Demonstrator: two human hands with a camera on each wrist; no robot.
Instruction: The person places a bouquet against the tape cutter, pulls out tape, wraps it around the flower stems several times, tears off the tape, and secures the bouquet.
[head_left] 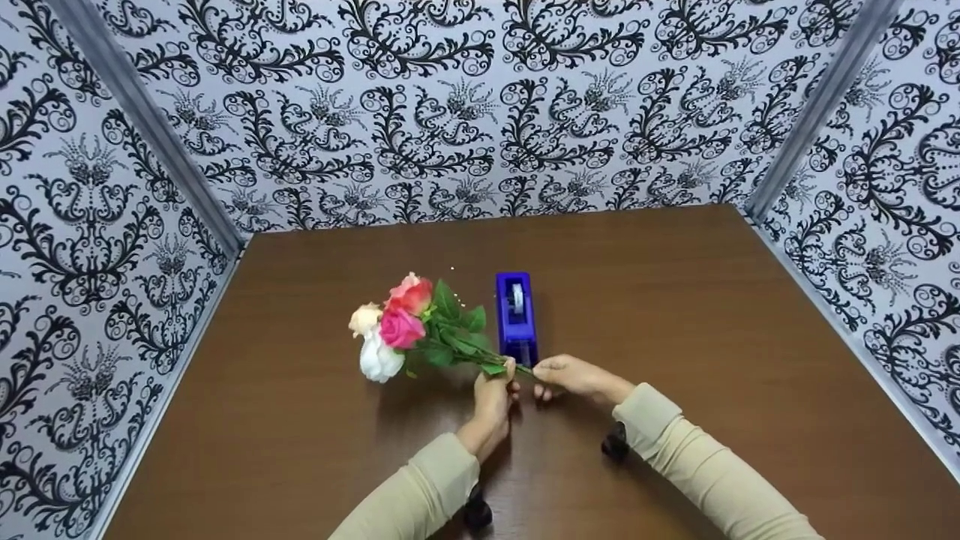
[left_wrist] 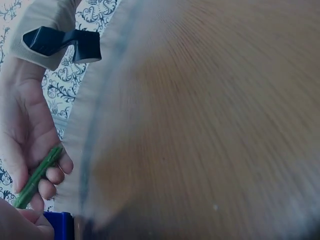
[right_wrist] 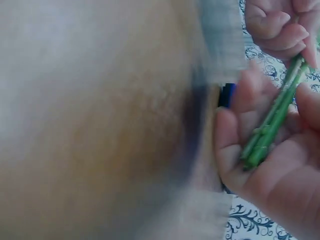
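Note:
A bunch of artificial roses in pink, coral, cream and white lies tilted above the table, blooms to the left. My left hand grips its green stems just below the leaves. Near the cut ends, my right hand holds the same stems between thumb and curled fingers. In the right wrist view the stem ends cross the right palm, with the left hand above. A blue tape dispenser with a roll of clear tape stands just beyond both hands; its near end is partly hidden.
The brown wooden table is bounded by patterned black-and-white panels at the back and both sides. Grey posts mark the corners. Dark wrist-worn devices hang under both sleeves. A few small pale specks show near the leaves.

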